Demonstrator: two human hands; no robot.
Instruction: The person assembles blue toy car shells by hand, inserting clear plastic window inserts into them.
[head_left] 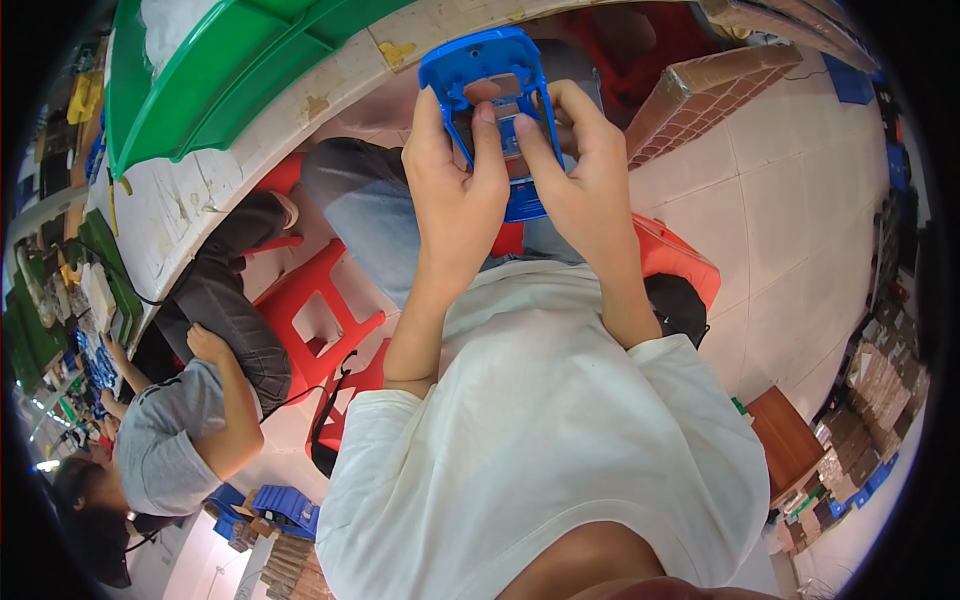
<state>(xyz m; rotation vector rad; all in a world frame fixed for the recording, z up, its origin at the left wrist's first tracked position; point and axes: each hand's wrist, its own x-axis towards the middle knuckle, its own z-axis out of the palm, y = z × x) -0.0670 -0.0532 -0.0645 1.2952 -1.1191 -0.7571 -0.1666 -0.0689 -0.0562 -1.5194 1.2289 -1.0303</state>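
Note:
Up near the edge of the worktable, I hold a blue plastic casing (482, 46) in both hands above my lap. It is a long frame with rounded corners, an open middle and moulded details inside its upper end. My left hand (452, 200) grips its left side, the thumb laid over the opening. On the opposite side, my right hand (590, 165) is closed round the edge, with its thumb also pointing into the opening. Fingers behind the casing are mostly hidden; one fingertip shows through the gap.
A large green bin (190, 100) with white material inside stands on the scuffed worktable (165, 205) at upper left. Red stools (318, 310) surround me. A co-worker in a grey shirt (185, 430) sits to my left. A wrapped cardboard panel (700, 95) leans at upper right.

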